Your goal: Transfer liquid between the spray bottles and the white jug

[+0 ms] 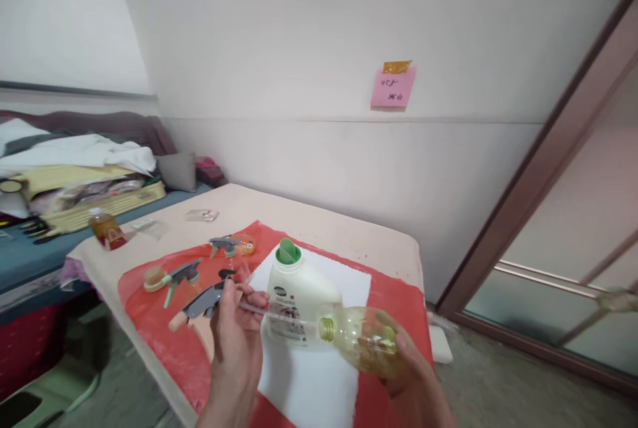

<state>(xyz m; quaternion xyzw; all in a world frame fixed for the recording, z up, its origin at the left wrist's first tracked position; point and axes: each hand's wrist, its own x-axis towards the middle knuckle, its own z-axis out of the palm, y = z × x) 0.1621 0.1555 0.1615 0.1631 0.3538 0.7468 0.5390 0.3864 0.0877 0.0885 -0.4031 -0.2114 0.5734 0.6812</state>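
My left hand point(238, 335) is closed on a trigger spray head point(209, 302), grey with peach parts. Its thin clear tube point(295, 320) runs right toward a see-through yellow-green bottle point(366, 338). My right hand point(411, 365) grips this bottle by its base end. The bottle lies tilted on its side in the air, its threaded neck facing left. Whether the tube's tip is inside the neck I cannot tell. Just behind stands a large white jug point(312, 292) with a green spout, upright on a white sheet point(306, 381).
Left on the red cloth point(174, 341) lie a grey-and-green spray bottle point(182, 276) and an orange one point(244, 244). A red-labelled bottle point(107, 228) stands at the table's left edge point(144, 351). A bed point(184, 199) is at left, a glass door point(563, 268) right.
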